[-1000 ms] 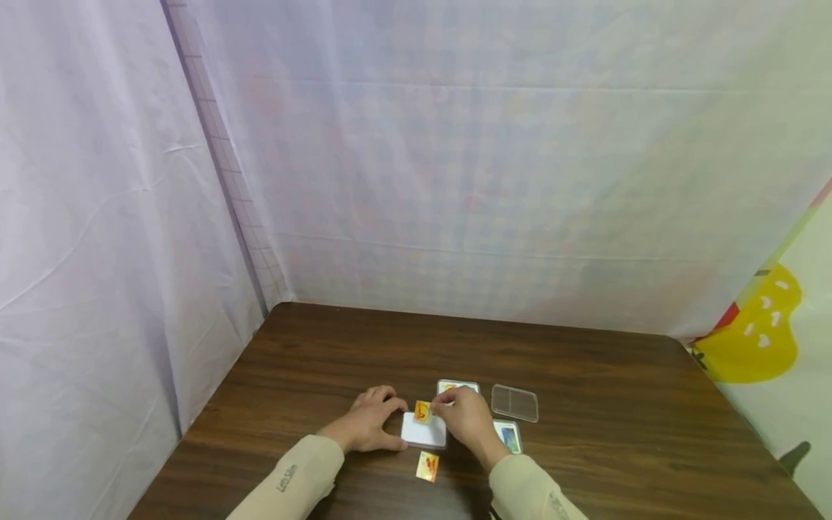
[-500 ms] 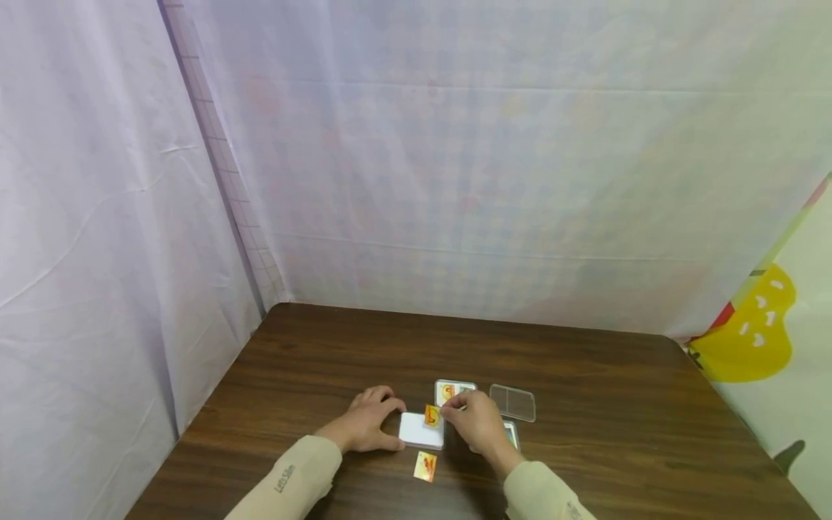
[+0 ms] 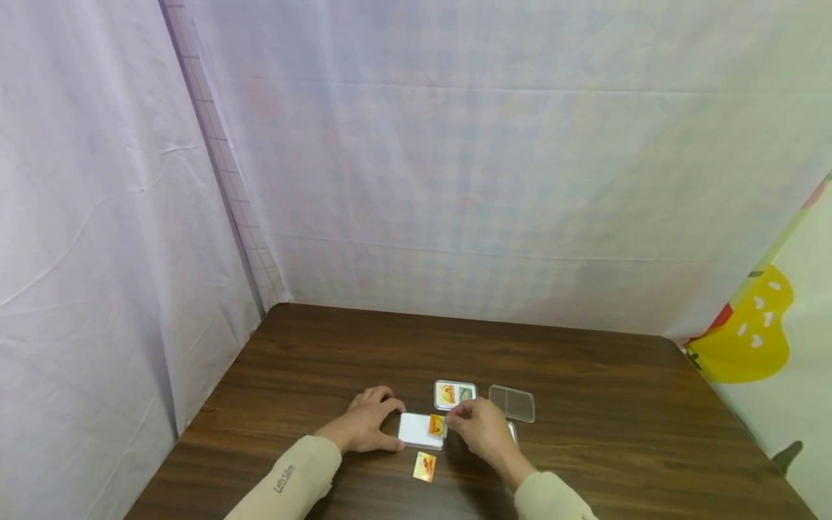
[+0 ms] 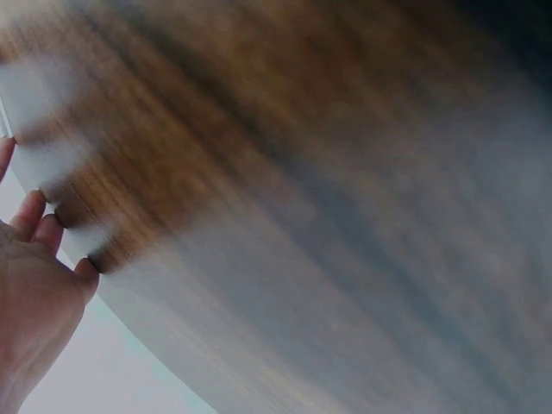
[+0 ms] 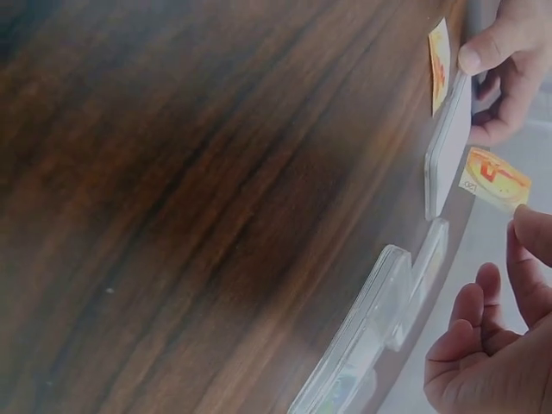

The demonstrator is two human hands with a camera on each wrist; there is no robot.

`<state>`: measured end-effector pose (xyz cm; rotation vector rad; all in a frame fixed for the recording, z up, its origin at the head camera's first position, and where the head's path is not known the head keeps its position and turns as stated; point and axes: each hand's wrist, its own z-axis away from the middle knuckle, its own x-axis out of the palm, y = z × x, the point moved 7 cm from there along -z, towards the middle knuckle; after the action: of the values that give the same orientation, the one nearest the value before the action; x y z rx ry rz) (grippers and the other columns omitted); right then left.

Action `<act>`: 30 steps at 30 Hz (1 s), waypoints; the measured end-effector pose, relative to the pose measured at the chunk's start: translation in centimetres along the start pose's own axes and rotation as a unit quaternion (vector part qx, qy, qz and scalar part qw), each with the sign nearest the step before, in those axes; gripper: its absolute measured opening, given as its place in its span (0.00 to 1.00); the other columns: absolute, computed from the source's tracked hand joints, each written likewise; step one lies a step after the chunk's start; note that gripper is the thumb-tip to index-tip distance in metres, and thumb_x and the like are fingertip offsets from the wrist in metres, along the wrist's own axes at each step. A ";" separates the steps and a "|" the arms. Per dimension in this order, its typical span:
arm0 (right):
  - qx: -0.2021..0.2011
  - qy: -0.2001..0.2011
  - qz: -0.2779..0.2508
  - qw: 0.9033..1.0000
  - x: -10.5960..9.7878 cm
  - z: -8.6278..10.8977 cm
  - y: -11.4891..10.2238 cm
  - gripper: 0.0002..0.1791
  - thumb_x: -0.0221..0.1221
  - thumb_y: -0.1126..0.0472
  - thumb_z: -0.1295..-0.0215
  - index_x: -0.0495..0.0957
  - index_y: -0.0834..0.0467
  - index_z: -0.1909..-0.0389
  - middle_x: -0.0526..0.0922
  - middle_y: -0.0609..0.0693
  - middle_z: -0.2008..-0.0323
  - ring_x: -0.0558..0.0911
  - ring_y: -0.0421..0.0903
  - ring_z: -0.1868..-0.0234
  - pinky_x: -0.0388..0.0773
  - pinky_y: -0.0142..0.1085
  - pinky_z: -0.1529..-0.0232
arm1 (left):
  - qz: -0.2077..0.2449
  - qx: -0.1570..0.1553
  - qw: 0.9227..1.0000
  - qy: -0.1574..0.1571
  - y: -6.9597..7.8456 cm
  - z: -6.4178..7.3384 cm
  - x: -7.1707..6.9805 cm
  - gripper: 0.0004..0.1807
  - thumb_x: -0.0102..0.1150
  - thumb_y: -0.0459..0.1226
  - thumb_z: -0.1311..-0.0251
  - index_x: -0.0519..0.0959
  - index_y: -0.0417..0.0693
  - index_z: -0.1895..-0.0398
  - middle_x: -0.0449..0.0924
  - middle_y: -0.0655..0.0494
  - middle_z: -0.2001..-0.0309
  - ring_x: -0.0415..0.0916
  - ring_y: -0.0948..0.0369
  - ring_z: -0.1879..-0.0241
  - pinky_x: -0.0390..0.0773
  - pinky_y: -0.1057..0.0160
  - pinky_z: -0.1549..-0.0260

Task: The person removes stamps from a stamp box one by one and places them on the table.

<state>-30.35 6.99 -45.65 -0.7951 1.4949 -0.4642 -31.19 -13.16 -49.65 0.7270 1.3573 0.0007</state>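
Observation:
In the head view my right hand (image 3: 484, 433) pinches a small orange-and-yellow stamp (image 3: 437, 426) between thumb and fingertip. The stamp is over the right end of a flat clear-edged case with a white inside (image 3: 414, 430); the right wrist view shows the stamp (image 5: 496, 179) apart from the case (image 5: 448, 155). My left hand (image 3: 372, 421) holds the case at its left end, thumb at the near corner and index finger at the far corner. A second orange-and-yellow stamp (image 3: 425, 466) lies flat on the table just in front of the case.
Behind the white case lies another case with stamps inside (image 3: 456, 395). A clear lid (image 3: 511, 403) lies to its right. One more case (image 3: 513, 432) is mostly hidden behind my right hand. The brown wooden table (image 3: 325, 347) meets a white curtain (image 3: 468, 180) at the back.
My right hand has moved rightward and slightly nearer with the stamp, from the case's middle to its right end. The left hand stays at the case.

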 end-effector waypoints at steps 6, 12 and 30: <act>0.001 -0.004 0.010 1.000 0.0 0.8 0.0 0.04 0.67 0.59 0.42 0.85 0.52 0.74 0.79 0.42 0.78 0.73 0.41 0.74 0.71 0.40 0.68 | 0.003 0.003 1.000 -0.001 0.0 0.1 0.0 0.29 0.72 0.52 0.48 0.75 0.54 0.44 0.64 0.47 0.38 0.58 0.46 0.34 0.55 0.42 0.34; -0.002 -0.006 0.006 1.000 -0.3 1.5 0.2 0.03 0.68 0.59 0.44 0.85 0.52 0.75 0.77 0.41 0.80 0.72 0.40 0.76 0.71 0.38 0.70 | 0.002 0.001 1.000 -0.002 0.1 0.0 0.0 0.29 0.71 0.52 0.48 0.75 0.53 0.44 0.64 0.47 0.38 0.58 0.46 0.34 0.55 0.42 0.34; 0.004 -0.030 -0.018 0.999 -0.5 3.6 1.5 0.03 0.68 0.60 0.47 0.84 0.54 0.76 0.81 0.43 0.77 0.74 0.40 0.74 0.70 0.37 0.70 | 0.009 0.000 1.000 -0.006 0.2 0.1 -0.1 0.30 0.71 0.52 0.47 0.75 0.53 0.43 0.63 0.47 0.37 0.57 0.46 0.34 0.54 0.42 0.34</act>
<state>-27.13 9.01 -46.72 -0.8230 1.4252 -0.4693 -31.04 -13.14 -49.44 0.7378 1.3389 0.0116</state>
